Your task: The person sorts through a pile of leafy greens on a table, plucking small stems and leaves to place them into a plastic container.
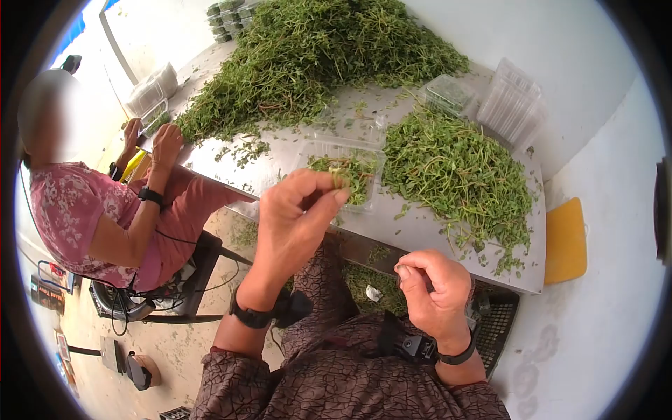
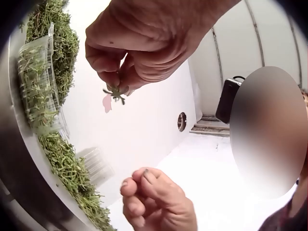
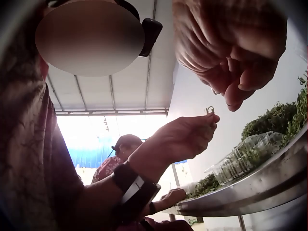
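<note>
The big heap of green herbs [image 1: 308, 56] at the far end of your steel table [image 1: 420, 227] is barely dented, and a second, looser spread of sprigs [image 1: 455, 168] lies by your right side, so by the look of it most of the sorting lies ahead of you. Between the two, the open clear tray [image 1: 343, 171] in front of you holds only a thin layer of greens and has plenty of room left, while a stack of empty trays [image 1: 511, 101] waits at the table's far right corner. A second person [image 1: 91, 203] works the heap from the left end. Your left hand [image 1: 294, 217] is raised over the near edge of the tray, thumb and forefinger pinched on one small sprig [image 2: 115, 92], the other fingers curled loosely behind. Your right hand [image 1: 430, 287] hangs lower, off the table above your lap, fingers curled in with the tips pressed together; whether they pinch anything, I cannot tell.
</note>
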`<state>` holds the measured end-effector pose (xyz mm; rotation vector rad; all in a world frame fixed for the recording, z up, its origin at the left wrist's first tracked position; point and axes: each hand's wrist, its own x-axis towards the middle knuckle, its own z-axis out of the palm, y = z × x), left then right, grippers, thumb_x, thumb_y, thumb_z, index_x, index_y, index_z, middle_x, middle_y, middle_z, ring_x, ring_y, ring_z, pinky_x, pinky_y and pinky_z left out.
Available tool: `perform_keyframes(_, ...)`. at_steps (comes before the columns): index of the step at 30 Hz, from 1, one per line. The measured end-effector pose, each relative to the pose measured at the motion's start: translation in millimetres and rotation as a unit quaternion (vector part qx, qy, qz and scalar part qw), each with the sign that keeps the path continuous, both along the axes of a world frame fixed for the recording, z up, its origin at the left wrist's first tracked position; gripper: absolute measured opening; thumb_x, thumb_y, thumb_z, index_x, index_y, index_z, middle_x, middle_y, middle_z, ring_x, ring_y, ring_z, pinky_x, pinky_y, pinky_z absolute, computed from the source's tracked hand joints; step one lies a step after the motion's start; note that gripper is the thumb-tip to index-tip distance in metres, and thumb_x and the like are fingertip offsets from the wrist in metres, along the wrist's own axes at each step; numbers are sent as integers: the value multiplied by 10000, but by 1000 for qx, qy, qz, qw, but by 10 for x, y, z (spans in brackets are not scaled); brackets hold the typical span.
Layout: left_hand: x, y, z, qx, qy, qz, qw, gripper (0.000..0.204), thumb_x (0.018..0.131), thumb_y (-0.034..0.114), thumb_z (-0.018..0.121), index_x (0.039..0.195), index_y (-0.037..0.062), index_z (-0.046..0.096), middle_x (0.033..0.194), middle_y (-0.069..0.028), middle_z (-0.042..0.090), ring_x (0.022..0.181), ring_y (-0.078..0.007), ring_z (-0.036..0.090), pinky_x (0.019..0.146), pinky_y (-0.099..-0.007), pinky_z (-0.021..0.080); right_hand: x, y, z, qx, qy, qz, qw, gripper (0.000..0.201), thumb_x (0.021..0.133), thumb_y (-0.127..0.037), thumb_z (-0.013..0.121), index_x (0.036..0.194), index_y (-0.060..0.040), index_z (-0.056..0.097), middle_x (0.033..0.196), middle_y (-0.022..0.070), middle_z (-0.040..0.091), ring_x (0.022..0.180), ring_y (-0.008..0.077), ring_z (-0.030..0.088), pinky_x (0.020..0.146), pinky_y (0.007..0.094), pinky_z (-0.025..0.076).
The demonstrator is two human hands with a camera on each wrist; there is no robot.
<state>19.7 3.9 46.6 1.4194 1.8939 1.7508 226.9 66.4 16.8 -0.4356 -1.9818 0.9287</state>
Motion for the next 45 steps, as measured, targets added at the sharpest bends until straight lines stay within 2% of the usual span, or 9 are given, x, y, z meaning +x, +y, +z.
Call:
perform_keyframes(13,-62,511,-95,-144,14,18,989,180,866,94,672,892,-83,690,599,10,560,588,-30,458,504,-226,374,-12,92,-30,19,-15,3,1000,131,803,70,679,885,-16,624,690,93,624,503,187,560,465,282,417)
perform_keyframes(16,-81,475,-54,-172,111,22,979,170,856,85,667,912,-72,696,627,-46,604,571,-66,502,509,-262,405,-7,117,-31,14,-20,1,1000,129,804,72,679,880,-16,624,685,94,623,507,186,566,467,281,419)
perform_keyframes(19,-103,393,-32,-140,79,22,987,157,859,70,655,951,-47,706,725,-112,664,615,-119,589,559,-283,457,4,131,-37,14,-32,-6,999,130,803,74,680,878,-14,622,681,93,623,506,182,565,466,279,417)
perform_keyframes(21,-130,355,-20,-117,154,35,981,158,871,55,640,989,-19,716,879,-158,699,755,-196,669,651,-302,505,4,144,-56,10,-35,-7,999,132,800,75,683,879,-13,623,684,92,626,510,176,567,468,277,417)
perform_keyframes(25,-185,377,-121,-51,225,-14,973,166,877,34,625,1011,-5,715,972,-164,706,926,-271,668,788,-345,514,-16,152,-82,2,-35,-7,999,134,798,74,685,882,-14,627,689,92,629,514,174,568,472,276,419)
perform_keyframes(30,-107,405,-155,-82,315,-108,939,198,878,102,624,1006,-31,697,1028,-165,702,1073,-333,606,995,-447,405,-33,143,-76,0,-35,-13,999,139,791,79,681,884,-11,631,697,96,632,520,190,571,479,285,434)
perform_keyframes(37,-74,396,-195,-101,333,-98,932,215,885,151,620,958,-40,686,1034,-155,682,1053,-335,596,1024,-456,375,-13,155,-41,14,-63,-7,998,127,795,70,672,879,-14,625,707,114,638,542,226,604,489,304,455)
perform_keyframes(41,-37,345,-182,-9,318,-62,946,147,843,76,647,938,-34,671,993,-136,660,1023,-348,590,977,-448,410,49,228,30,0,-75,-32,997,111,806,48,674,882,-22,633,719,124,640,548,243,610,494,314,462)
perform_keyframes(45,6,214,-163,55,296,-33,953,121,784,-29,671,903,-17,652,944,-122,641,973,-338,602,886,-425,474,131,420,352,70,-134,-115,982,69,815,2,674,871,-33,654,745,129,646,599,269,633,537,336,482)
